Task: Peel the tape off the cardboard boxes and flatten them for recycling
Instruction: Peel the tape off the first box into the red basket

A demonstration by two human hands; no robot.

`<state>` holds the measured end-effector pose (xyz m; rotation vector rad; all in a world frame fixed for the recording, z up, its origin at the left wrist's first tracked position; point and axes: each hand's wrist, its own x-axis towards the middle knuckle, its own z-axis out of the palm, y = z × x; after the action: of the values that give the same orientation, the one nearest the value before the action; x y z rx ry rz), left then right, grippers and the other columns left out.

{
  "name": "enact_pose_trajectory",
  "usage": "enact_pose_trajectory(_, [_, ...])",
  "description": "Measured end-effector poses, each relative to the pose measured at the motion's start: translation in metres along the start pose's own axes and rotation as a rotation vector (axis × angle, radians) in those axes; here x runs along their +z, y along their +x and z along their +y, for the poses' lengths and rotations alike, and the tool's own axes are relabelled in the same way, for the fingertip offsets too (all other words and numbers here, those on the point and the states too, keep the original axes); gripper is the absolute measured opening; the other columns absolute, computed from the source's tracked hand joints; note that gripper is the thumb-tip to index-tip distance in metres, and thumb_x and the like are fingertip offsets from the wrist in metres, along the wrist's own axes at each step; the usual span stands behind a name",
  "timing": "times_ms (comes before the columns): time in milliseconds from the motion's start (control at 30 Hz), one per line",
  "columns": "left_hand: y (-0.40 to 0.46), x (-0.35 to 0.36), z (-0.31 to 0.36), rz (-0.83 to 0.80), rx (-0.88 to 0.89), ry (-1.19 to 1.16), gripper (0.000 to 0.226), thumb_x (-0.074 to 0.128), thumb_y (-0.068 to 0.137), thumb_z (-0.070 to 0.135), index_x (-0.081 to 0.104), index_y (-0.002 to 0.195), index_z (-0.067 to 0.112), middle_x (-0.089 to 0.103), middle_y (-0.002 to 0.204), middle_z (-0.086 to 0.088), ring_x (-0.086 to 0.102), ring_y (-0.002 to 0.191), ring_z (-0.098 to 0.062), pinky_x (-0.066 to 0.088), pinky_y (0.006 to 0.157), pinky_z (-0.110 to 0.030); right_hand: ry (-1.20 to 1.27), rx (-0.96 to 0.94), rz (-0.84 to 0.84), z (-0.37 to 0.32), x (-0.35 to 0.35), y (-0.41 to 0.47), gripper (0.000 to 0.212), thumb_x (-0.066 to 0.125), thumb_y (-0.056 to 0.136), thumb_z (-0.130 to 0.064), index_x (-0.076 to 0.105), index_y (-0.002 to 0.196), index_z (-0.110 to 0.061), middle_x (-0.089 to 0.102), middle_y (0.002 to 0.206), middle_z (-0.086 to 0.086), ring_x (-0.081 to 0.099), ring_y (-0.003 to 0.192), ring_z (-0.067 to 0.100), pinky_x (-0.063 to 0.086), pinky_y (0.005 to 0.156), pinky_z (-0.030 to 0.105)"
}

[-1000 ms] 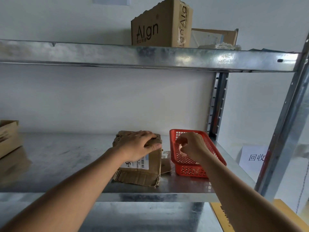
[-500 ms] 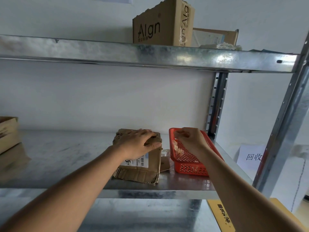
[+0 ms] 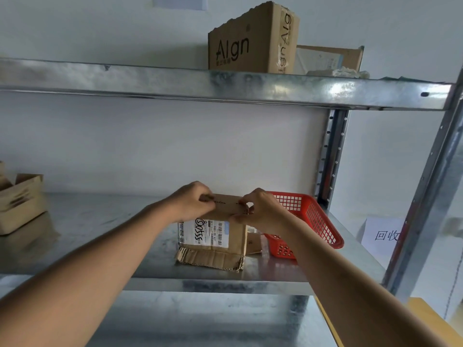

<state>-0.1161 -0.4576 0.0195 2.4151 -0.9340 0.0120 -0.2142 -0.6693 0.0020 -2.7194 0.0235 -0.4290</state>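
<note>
Right now both hands are working at the top of a small cardboard box [image 3: 226,214] that is standing on the middle metal shelf [image 3: 100,221], near its front edge and right of its centre. The left hand [image 3: 193,204] is pinching the box's top left corner between thumb and fingers, and the right hand [image 3: 260,210] is pinching the top right edge the same way. Whether tape is caught between the fingers is too small to tell. A white shipping label [image 3: 203,232] is facing the camera on the box's front, and a torn flap [image 3: 210,257] is splaying out along its base. Just beside the box on the right, a red plastic basket [image 3: 318,221] is sitting toward the shelf's right end. Another open box [image 3: 20,201] is resting at the shelf's left edge. On the upper shelf [image 3: 225,87], a tall printed carton [image 3: 250,41] is standing toward the right.
</note>
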Motion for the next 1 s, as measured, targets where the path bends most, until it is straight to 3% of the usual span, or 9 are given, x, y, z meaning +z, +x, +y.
enact_pose_trajectory(167, [-0.004,0.0,-0.032,0.106,0.005,-0.021,0.027,0.05,0.107,0.029,0.073,0.12,0.024,0.063,0.111,0.007,0.061,0.105,-0.014,0.049,0.085,-0.029,0.109,0.061,-0.032,-0.003,0.0,0.005,0.056,0.091,0.072,-0.043,0.063,0.118,-0.026,0.062,0.122,-0.003,0.062,0.106,0.019,0.057,0.091,0.037])
enact_pose_trajectory(367, [-0.008,-0.006,-0.035,0.205,-0.216,-0.451,0.061,0.036,0.107,0.056,0.066,0.1,0.003,0.064,0.09,-0.016,0.063,0.088,-0.028,0.053,0.082,-0.04,0.171,0.027,0.042,-0.016,-0.001,0.001,0.054,0.094,0.071,-0.021,0.057,0.11,-0.026,0.064,0.109,-0.003,0.064,0.09,0.019,0.057,0.072,0.033])
enact_pose_trajectory(500, [-0.011,-0.018,-0.026,0.101,-0.374,-0.773,0.054,0.044,0.109,0.044,0.079,0.096,0.006,0.072,0.106,-0.018,0.067,0.09,-0.032,0.06,0.079,-0.044,0.235,0.017,0.074,-0.015,0.002,-0.006,0.029,0.091,0.074,-0.017,0.07,0.093,-0.024,0.067,0.105,-0.005,0.067,0.088,0.017,0.06,0.077,0.04])
enact_pose_trajectory(600, [-0.014,-0.021,-0.026,-0.071,-0.383,-0.724,0.018,0.063,0.101,0.02,0.078,0.107,0.012,0.074,0.113,-0.02,0.071,0.09,-0.026,0.06,0.087,-0.046,0.429,0.039,0.077,-0.018,0.002,-0.013,0.036,0.09,0.066,-0.055,0.075,0.082,-0.026,0.071,0.104,-0.007,0.071,0.096,0.012,0.061,0.088,0.044])
enact_pose_trajectory(700, [-0.018,-0.017,-0.018,-0.209,-0.37,-0.533,0.032,0.062,0.1,0.02,0.066,0.129,0.035,0.076,0.106,-0.009,0.072,0.089,-0.02,0.061,0.073,-0.04,0.502,0.074,0.128,-0.018,0.004,-0.015,0.069,0.059,0.073,-0.089,0.08,0.08,-0.024,0.075,0.103,0.01,0.071,0.096,0.023,0.059,0.092,0.051])
enact_pose_trajectory(767, [-0.019,-0.014,-0.016,-0.19,-0.329,-0.436,0.05,0.062,0.099,0.026,0.051,0.14,0.051,0.075,0.107,-0.003,0.073,0.091,-0.017,0.064,0.074,-0.042,0.556,0.116,0.159,-0.019,0.008,-0.013,0.058,0.055,0.087,-0.079,0.082,0.083,-0.028,0.072,0.109,0.018,0.07,0.098,0.029,0.061,0.087,0.047])
enact_pose_trajectory(833, [-0.02,-0.014,-0.018,-0.181,-0.281,-0.425,0.067,0.064,0.096,0.028,0.037,0.146,0.063,0.07,0.119,0.001,0.074,0.093,-0.015,0.065,0.078,-0.043,0.436,0.144,0.244,-0.017,0.009,-0.011,0.022,0.073,0.091,-0.051,0.081,0.102,-0.034,0.069,0.115,0.0,0.063,0.101,0.009,0.052,0.077,0.014])
enact_pose_trajectory(867, [-0.021,-0.014,-0.019,-0.184,-0.256,-0.417,0.073,0.064,0.096,0.027,0.031,0.146,0.068,0.066,0.123,0.005,0.073,0.094,-0.013,0.065,0.08,-0.042,0.372,0.157,0.25,-0.016,0.01,-0.009,0.027,0.079,0.088,-0.041,0.078,0.114,-0.036,0.065,0.119,-0.006,0.059,0.105,0.007,0.046,0.072,0.006])
enact_pose_trajectory(1000, [-0.023,-0.013,-0.027,-0.177,-0.17,-0.387,0.076,0.064,0.095,0.025,0.029,0.145,0.071,0.068,0.116,0.006,0.073,0.086,-0.012,0.065,0.075,-0.037,0.299,0.177,0.232,-0.015,0.016,-0.002,0.069,0.084,0.066,-0.054,0.067,0.131,-0.039,0.063,0.127,-0.013,0.064,0.114,0.012,0.058,0.09,0.027])
